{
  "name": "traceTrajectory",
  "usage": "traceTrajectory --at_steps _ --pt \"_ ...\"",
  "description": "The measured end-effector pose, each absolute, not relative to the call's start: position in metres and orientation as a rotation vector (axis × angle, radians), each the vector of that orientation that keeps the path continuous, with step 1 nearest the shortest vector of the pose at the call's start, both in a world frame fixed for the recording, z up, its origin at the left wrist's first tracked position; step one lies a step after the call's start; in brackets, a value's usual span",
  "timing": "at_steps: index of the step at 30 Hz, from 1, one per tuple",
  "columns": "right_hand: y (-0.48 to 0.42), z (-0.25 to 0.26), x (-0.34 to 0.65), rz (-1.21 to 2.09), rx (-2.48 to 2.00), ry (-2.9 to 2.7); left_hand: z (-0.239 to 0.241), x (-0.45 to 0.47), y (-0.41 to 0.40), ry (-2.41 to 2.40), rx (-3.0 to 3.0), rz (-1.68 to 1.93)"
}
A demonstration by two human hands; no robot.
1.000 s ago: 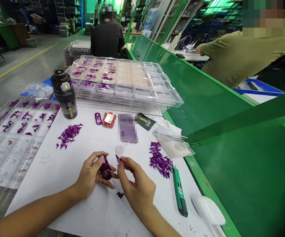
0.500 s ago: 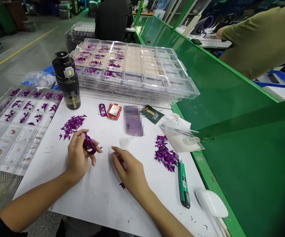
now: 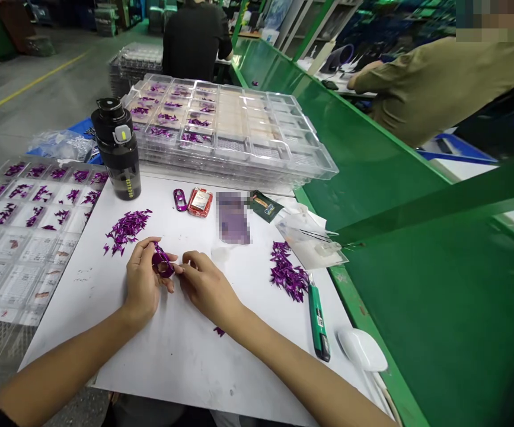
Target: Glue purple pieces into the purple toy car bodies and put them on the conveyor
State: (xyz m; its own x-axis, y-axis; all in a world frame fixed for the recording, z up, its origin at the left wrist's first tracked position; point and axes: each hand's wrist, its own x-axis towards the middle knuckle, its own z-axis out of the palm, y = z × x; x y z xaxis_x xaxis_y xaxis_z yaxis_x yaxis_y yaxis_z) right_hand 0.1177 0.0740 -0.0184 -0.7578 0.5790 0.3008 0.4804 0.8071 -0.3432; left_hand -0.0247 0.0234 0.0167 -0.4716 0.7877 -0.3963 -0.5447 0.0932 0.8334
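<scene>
My left hand (image 3: 143, 284) is closed around a shiny purple toy car body (image 3: 162, 261), with an opening in it facing me. My right hand (image 3: 206, 287) has its thumb and fingers pinched at the car body's right end; what sits between these fingertips is hidden. Left of the hands lies a heap of small pointed purple pieces (image 3: 127, 230). A second heap of such pieces (image 3: 287, 273) is spread to the right. One small purple piece (image 3: 219, 331) rests beside my right forearm.
Another purple car body (image 3: 179, 200) and a red-rimmed case (image 3: 200, 202) stand ahead. A black bottle (image 3: 117, 148) stands before stacked clear trays (image 3: 239, 169). At right lie a green cutter (image 3: 318, 323) and a white mouse (image 3: 362, 350). A green partition (image 3: 319, 118) runs along the right.
My right hand has moved left, from apart to the car body in my left hand, and its fingers have closed into a pinch. The camera view has shifted slightly.
</scene>
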Motion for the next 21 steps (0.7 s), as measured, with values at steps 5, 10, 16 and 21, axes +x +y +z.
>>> traceTrajectory --at_steps 5,10,16,21 --pt "0.064 -0.007 0.145 0.268 -0.734 -2.650 0.015 -0.020 0.020 1.275 0.295 1.537" --pt "0.060 -0.003 0.159 0.291 -0.795 -2.493 0.012 -0.013 0.016 1.201 0.354 1.405" --pt "0.051 -0.005 0.159 0.320 -0.874 -2.036 0.011 -0.006 0.013 1.020 0.414 1.148" --pt "0.048 -0.003 0.162 0.424 -0.743 -2.025 0.009 -0.007 0.014 0.964 0.411 1.150"
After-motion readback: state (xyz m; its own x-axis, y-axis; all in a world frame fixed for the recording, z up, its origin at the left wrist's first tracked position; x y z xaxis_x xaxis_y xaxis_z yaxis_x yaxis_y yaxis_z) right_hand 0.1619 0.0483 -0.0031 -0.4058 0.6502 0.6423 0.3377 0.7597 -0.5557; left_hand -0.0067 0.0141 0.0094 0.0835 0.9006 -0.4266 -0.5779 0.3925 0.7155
